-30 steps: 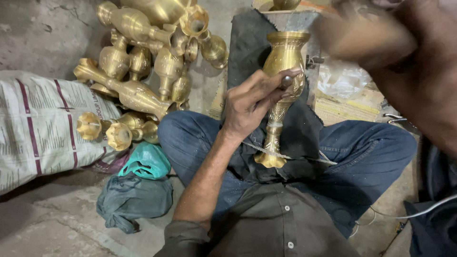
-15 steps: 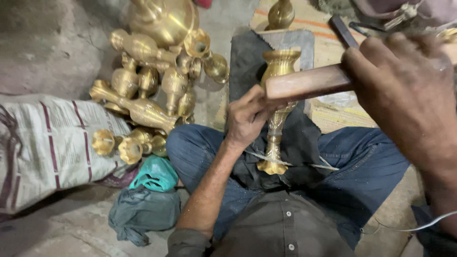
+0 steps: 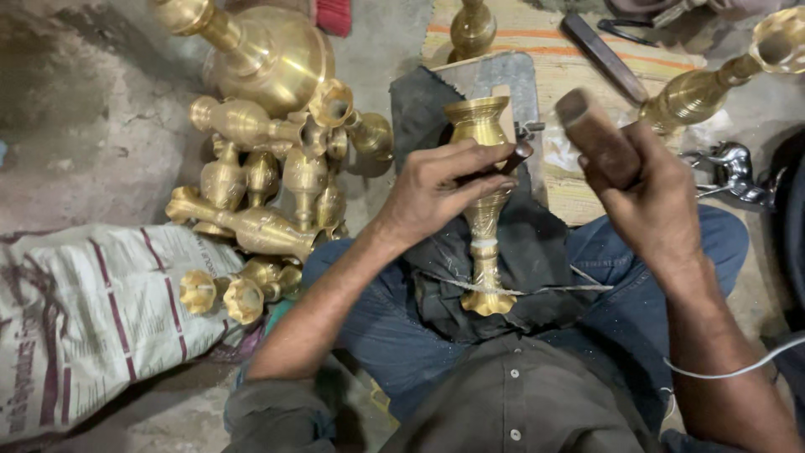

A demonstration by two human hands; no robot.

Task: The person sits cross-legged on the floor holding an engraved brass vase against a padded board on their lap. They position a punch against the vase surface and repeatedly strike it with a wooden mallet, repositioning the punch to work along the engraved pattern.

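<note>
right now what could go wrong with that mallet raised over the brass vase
The left hand pins a thin tool against the brass vase, its fingers close to where the wooden mallet in the right hand would likely land; a stray blow could hit them. The vase rests only on the dark cloth over the lap, so it might shift or slip.

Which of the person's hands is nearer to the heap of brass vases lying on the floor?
Left. The left hand grips the upright brass vase just beside the heap of brass vases; the right hand, holding a wooden mallet, is farther away.
</note>
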